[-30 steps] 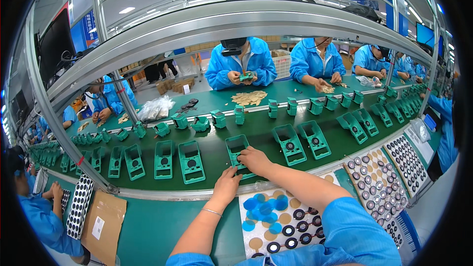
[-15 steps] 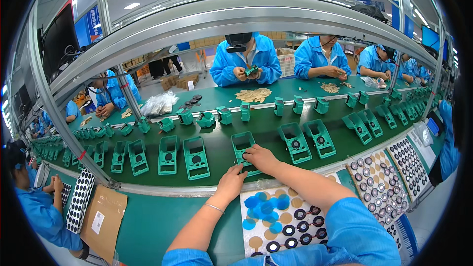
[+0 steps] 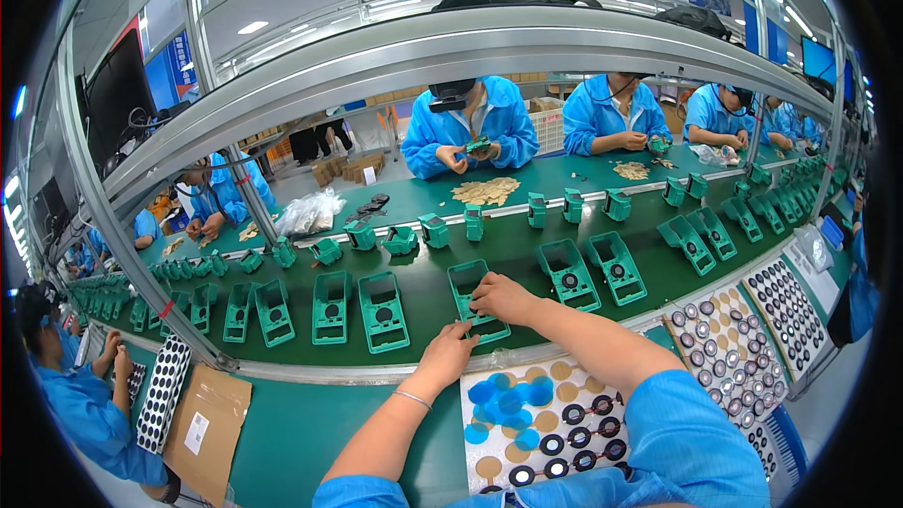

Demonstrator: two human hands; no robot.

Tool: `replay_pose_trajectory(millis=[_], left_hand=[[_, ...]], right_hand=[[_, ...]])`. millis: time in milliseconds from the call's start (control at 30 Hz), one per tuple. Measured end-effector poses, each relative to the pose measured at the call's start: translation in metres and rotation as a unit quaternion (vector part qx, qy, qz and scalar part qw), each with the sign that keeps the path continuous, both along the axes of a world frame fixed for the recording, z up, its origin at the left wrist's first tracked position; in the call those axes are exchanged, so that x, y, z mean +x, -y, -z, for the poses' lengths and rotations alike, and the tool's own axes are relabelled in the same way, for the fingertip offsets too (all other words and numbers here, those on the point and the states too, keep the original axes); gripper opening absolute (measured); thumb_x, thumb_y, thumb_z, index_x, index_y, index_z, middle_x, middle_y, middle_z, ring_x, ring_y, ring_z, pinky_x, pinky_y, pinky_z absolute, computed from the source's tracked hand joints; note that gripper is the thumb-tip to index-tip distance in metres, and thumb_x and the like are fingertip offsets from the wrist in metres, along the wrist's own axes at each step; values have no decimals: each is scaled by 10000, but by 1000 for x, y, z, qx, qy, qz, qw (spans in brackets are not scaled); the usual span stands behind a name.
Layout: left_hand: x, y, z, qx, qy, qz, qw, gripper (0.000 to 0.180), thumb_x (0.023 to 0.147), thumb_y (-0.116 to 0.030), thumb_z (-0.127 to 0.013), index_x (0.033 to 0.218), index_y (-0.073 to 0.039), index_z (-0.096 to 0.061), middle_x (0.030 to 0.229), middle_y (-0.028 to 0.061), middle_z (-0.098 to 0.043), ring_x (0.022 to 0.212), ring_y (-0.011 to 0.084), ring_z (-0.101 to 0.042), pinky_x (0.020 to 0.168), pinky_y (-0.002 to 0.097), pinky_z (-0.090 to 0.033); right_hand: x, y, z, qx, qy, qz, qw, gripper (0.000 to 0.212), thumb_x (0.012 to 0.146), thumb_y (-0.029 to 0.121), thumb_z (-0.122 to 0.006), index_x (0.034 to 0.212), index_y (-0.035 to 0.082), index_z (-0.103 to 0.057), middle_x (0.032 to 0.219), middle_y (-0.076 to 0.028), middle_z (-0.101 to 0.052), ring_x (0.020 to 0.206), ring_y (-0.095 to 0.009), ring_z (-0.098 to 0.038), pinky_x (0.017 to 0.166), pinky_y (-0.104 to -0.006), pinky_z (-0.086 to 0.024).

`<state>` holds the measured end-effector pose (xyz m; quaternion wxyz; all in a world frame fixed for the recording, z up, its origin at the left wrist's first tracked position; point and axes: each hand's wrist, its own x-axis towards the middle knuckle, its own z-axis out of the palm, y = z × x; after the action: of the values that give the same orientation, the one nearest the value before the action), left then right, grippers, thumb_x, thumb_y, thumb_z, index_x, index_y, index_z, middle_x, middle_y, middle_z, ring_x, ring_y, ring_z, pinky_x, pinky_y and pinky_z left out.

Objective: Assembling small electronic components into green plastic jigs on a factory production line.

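Observation:
On the dark green belt in front of me lies a green plastic housing (image 3: 464, 275), an open box with a window at its near end. My right hand (image 3: 504, 301) reaches into it from the right, fingers bunched and pressed down inside; whatever lies under the fingertips is hidden. At the near left corner my left hand (image 3: 448, 356) grips the rim with its fingers drawn together. Beside it, another green housing (image 3: 383, 282) holds a black round disc (image 3: 384, 314). Close to my right forearm is a white sheet (image 3: 475, 447) bearing black rings (image 3: 580, 436) and translucent blue discs (image 3: 508, 402).
Similar housings (image 3: 569, 254) line the belt on both sides, with smaller green parts (image 3: 434, 230) in a row behind. A metal post (image 3: 122, 202) and crossbar (image 3: 451, 42) frame the station. At lower left is flat cardboard (image 3: 212, 423). Co-workers in blue sit opposite and at both sides.
Both hands stay at the same housing, with little change in the fingers. The view has shifted slightly, so the belt sits lower and further right. The co-worker opposite has parted their hands around a green part.

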<state>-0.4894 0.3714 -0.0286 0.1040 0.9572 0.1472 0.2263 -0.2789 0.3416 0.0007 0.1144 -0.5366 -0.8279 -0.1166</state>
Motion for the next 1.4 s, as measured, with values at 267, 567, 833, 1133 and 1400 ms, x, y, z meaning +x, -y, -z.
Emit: replay_pose_trajectory(millis=[267, 567, 833, 1133, 1400], left_hand=[[0, 1, -5, 15, 2, 4, 1000, 275, 752, -44, -574, 1013, -82, -652, 1197, 137, -535, 1067, 336, -511, 894, 384, -447], [5, 0, -7, -4, -13, 7, 1000, 281, 755, -51, -573, 1019, -106, -654, 1203, 122, -537, 1064, 327, -508, 902, 384, -437], [0, -1, -15, 0, -46, 19, 999, 321, 760, -69, -569, 1069, -125, -634, 1227, 103, -523, 1036, 332, -497, 907, 385, -427], [-7, -6, -35, -20, -29, 15, 999, 309, 776, -67, -552, 1079, -85, -614, 1214, 115, -533, 1037, 341, -486, 904, 401, -411], [16, 119, -89, -89, 17, 223, 971, 116, 753, -101, -604, 850, -48, -641, 905, 107, -596, 894, 301, -532, 799, 378, -452]], right_hand=[[-19, 37, 9, -78, 33, 118, 989, 672, 897, 564, -305, 1361, 81, -344, 1443, -85, -280, 1352, -293, -179, 1051, -542, -177], [-15, 40, 4, -65, 34, 108, 991, 524, 920, 451, -365, 1258, 63, -468, 1381, -79, -376, 1295, -265, -303, 1039, -505, -224], [-23, 42, 10, -40, -30, 121, 991, 463, 936, 409, -354, 1241, 83, -478, 1362, -80, -399, 1297, -275, -294, 1018, -517, -261], [-23, 96, -137, -62, -392, 110, 911, 378, 866, 328, -530, 1061, 12, -599, 985, -155, -630, 915, -285, -590, 817, -355, -453], [-22, 232, -134, -282, -172, 189, 925, 312, 822, 326, -581, 992, 74, -648, 881, -139, -653, 825, -296, -617, 743, -368, -474]])
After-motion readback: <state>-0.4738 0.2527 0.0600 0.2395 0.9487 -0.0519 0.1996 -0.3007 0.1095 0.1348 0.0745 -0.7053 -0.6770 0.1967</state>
